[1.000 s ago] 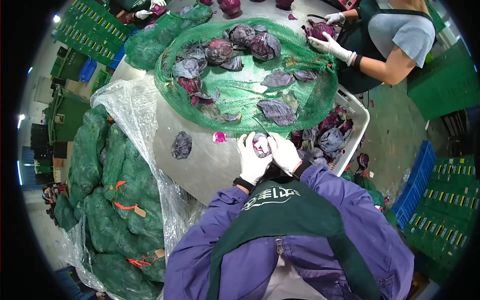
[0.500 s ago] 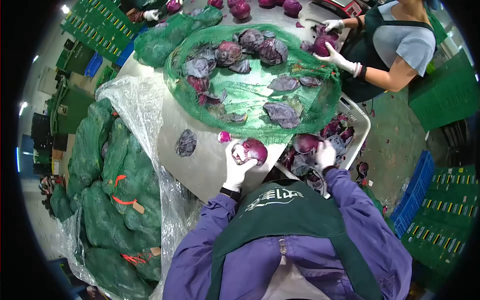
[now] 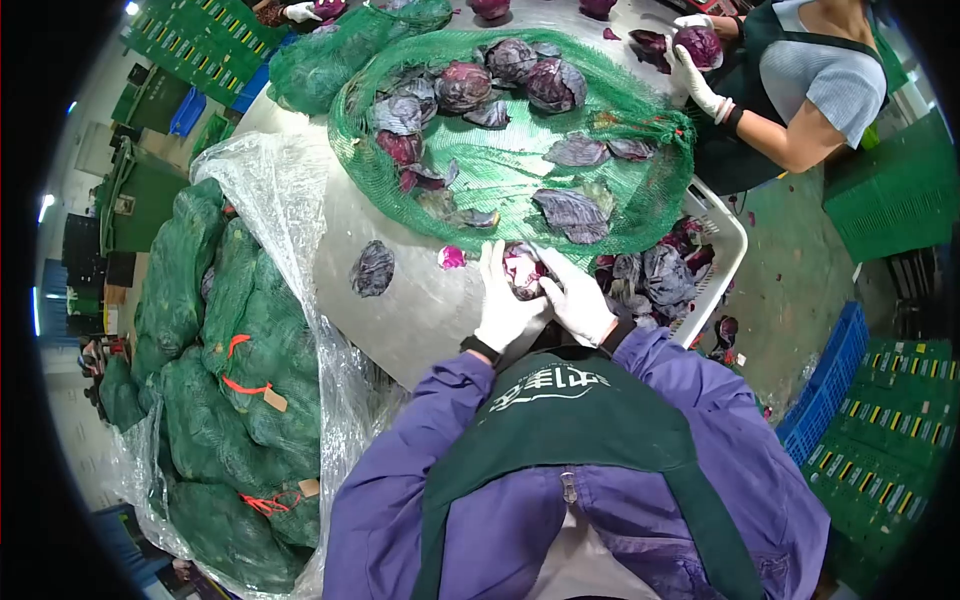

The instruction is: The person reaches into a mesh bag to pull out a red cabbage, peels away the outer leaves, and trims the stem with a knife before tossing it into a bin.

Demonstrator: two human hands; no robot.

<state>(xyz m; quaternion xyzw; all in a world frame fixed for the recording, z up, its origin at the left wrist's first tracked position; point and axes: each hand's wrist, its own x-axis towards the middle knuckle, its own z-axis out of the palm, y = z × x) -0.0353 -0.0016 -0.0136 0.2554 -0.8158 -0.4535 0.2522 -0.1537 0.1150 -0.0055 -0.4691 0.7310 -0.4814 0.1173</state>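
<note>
A red cabbage [image 3: 522, 268] with a pale cut stem end facing up is between my two white-gloved hands, above the table's near edge. My left hand [image 3: 505, 308] curves round its left side, fingers pointing away from me. From the right, my right hand [image 3: 578, 302] presses on it, with the thumb near the pale stem. A small magenta cabbage piece [image 3: 452, 257] lies just left of the cabbage. Farther left is a dark loose leaf [image 3: 373, 269]. Beyond my hands, an open green mesh bag [image 3: 510, 165] holds several cabbages [image 3: 555, 85] and loose leaves.
A white basket [image 3: 728, 262] of cabbage leaves stands right of my hands. Full green mesh sacks [image 3: 250, 370] are piled left beside plastic film [image 3: 270, 190]. Across the metal table [image 3: 400, 340], a co-worker's gloved hands hold a cabbage [image 3: 698, 46]. Blue crates [image 3: 825, 380] stand right.
My right hand has moved left from a purple outer leaf or cabbage at the basket onto the cabbage in my left hand. The cabbage has shifted slightly up and turned. The co-worker's hands have moved up.
</note>
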